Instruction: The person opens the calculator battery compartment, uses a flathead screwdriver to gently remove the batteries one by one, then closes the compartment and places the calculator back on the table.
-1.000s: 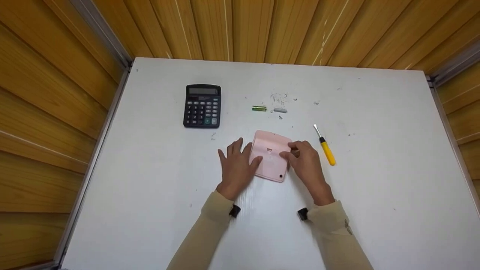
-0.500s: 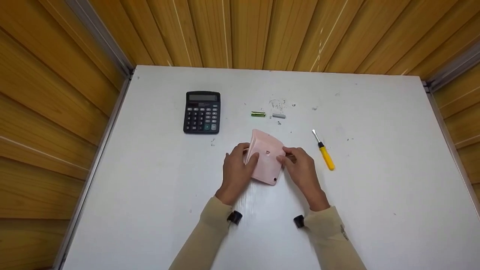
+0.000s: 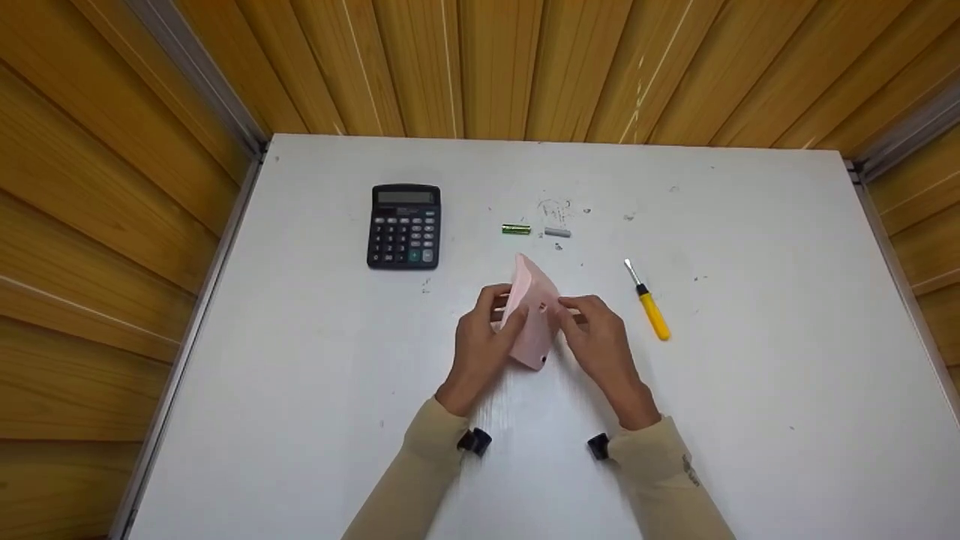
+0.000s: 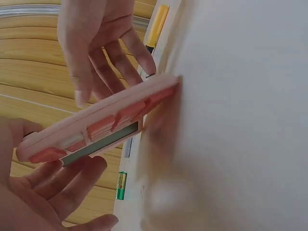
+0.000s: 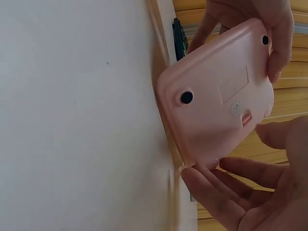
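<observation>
A pink calculator (image 3: 531,343) stands tilted up on its right edge, low over the white table. My left hand (image 3: 478,346) grips its left side, thumb on the back and fingers under the front. In the left wrist view the pinkish-red keys (image 4: 102,126) and grey display (image 4: 102,144) face down and left. The back (image 5: 207,115), with round black feet and a small latch slot (image 5: 246,119), shows in the right wrist view. My right hand (image 3: 600,334) reaches to the opposite edge; its extended fingers touch there, the thumb close by the back.
A black calculator (image 3: 405,226) lies at the back left. Beyond the pink one are a green battery (image 3: 516,229) and a grey battery (image 3: 557,232). A screwdriver with a yellow handle (image 3: 654,315) lies to the right. Wood-patterned walls (image 3: 495,67) border the table.
The pink calculator, lying back-up one second ago, has its left side raised and is now steeply tilted. My left fingers have moved from beside it to underneath. The right hand has shifted slightly left.
</observation>
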### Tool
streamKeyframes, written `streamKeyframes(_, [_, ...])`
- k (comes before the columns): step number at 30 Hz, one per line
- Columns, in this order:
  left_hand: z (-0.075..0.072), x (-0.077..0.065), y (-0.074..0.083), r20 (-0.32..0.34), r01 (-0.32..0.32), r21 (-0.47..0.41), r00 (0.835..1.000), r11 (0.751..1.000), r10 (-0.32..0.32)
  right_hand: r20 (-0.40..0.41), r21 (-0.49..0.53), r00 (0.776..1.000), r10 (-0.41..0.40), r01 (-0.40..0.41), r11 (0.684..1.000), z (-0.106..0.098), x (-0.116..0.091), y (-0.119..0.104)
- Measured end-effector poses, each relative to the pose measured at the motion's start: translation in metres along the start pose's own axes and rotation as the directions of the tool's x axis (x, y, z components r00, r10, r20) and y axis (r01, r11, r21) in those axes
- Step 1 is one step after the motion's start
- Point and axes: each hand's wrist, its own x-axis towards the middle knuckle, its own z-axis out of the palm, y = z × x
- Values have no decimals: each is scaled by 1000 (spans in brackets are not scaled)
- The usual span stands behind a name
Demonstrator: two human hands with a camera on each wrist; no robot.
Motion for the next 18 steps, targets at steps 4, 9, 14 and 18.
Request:
streamKeyframes(4, [3, -2, 1, 43, 14, -106, 999, 994, -9, 43, 46, 998, 36, -38, 998, -1, -1, -4])
streamKeyframes(9, [8, -3, -2, 66, 47, -185, 997, 982, -36, 68, 40, 997, 47, -50, 998, 1, 0, -12])
streamKeyframes(14, [11, -3, -7, 80, 62, -163, 996, 985, -50, 93, 20, 990, 108, -111, 994, 2, 1, -19])
streamKeyframes(18, [11, -3, -7, 100, 98, -126, 991, 987, -85, 115, 79, 985, 132, -141, 987, 2, 1, -19])
